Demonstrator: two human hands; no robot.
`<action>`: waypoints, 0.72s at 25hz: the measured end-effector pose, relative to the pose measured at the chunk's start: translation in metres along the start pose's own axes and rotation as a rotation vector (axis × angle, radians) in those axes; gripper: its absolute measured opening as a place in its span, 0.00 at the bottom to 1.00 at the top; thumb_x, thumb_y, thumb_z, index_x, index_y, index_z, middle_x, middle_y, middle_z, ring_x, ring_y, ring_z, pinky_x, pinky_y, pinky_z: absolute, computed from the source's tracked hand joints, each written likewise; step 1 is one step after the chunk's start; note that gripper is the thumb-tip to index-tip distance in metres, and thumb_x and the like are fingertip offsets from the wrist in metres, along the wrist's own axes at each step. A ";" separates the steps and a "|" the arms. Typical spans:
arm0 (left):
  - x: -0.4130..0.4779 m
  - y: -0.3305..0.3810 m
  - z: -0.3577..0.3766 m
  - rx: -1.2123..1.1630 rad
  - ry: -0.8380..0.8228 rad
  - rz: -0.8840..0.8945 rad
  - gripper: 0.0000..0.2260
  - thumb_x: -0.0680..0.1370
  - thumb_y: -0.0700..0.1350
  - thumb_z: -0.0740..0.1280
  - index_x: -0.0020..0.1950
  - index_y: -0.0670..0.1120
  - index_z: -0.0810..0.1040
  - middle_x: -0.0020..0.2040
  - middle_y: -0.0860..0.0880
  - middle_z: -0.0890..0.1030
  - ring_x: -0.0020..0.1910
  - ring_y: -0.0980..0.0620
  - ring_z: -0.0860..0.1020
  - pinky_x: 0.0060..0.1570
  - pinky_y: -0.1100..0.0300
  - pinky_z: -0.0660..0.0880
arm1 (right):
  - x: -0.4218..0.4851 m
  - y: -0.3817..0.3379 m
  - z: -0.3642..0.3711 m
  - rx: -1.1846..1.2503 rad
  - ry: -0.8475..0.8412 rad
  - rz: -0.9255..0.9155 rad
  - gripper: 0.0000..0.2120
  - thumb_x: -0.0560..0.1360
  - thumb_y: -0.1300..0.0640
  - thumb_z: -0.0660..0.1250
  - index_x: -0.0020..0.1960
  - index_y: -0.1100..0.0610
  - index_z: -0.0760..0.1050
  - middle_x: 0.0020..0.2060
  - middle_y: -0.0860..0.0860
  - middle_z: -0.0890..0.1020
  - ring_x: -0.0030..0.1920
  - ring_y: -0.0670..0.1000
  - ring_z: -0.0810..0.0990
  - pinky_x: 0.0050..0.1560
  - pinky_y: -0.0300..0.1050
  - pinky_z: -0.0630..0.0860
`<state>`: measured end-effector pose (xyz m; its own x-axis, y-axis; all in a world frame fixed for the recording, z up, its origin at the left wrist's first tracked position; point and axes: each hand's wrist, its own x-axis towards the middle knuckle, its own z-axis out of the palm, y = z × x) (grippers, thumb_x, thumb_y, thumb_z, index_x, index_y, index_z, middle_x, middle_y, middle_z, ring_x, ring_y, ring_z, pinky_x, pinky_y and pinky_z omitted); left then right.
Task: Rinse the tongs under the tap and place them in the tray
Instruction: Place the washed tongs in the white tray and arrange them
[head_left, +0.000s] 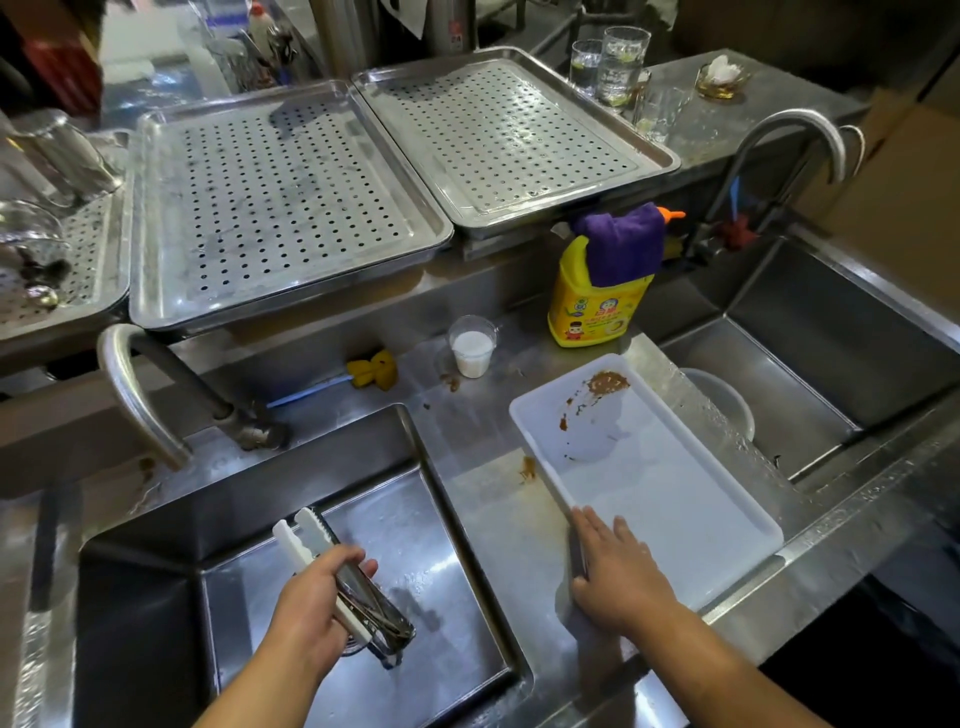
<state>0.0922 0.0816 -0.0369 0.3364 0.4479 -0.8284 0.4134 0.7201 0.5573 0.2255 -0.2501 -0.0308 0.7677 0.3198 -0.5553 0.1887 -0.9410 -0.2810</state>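
My left hand grips steel tongs with white plastic tips over the left sink basin; the tips point away from me, toward the tap. The left tap curves over the basin's back left corner, and I see no water running from it. My right hand holds the near corner of a white plastic tray that lies tilted between the two basins, with brown residue at its far end. Water pours off the tray's right side into the right sink.
Two perforated steel draining trays sit on the raised shelf behind. A yellow detergent bottle under a purple cloth, a cup of white liquid and a yellow sponge brush stand on the counter. Glasses stand at the back right near the second tap.
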 end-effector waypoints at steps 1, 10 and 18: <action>0.000 0.000 -0.001 -0.003 0.000 0.000 0.07 0.75 0.38 0.74 0.50 0.41 0.79 0.32 0.43 0.87 0.41 0.45 0.85 0.41 0.47 0.83 | 0.001 -0.002 0.002 -0.003 0.000 0.002 0.42 0.79 0.50 0.62 0.85 0.45 0.42 0.85 0.45 0.49 0.84 0.60 0.46 0.81 0.65 0.51; -0.006 0.003 -0.011 -0.015 0.013 0.003 0.08 0.74 0.38 0.74 0.51 0.41 0.78 0.33 0.42 0.87 0.43 0.43 0.84 0.62 0.33 0.76 | 0.001 -0.033 0.014 -0.003 -0.067 -0.004 0.43 0.77 0.47 0.61 0.85 0.46 0.40 0.85 0.45 0.47 0.84 0.60 0.44 0.80 0.65 0.51; -0.010 0.008 -0.024 -0.042 -0.006 0.028 0.04 0.76 0.37 0.72 0.46 0.41 0.78 0.31 0.45 0.86 0.29 0.48 0.86 0.40 0.48 0.83 | -0.002 -0.055 0.027 -0.029 -0.087 -0.032 0.44 0.75 0.46 0.59 0.84 0.46 0.39 0.85 0.44 0.46 0.84 0.61 0.45 0.80 0.66 0.53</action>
<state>0.0724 0.0957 -0.0254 0.3524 0.4649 -0.8122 0.3679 0.7292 0.5770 0.1967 -0.1961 -0.0351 0.7052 0.3570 -0.6126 0.2309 -0.9325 -0.2777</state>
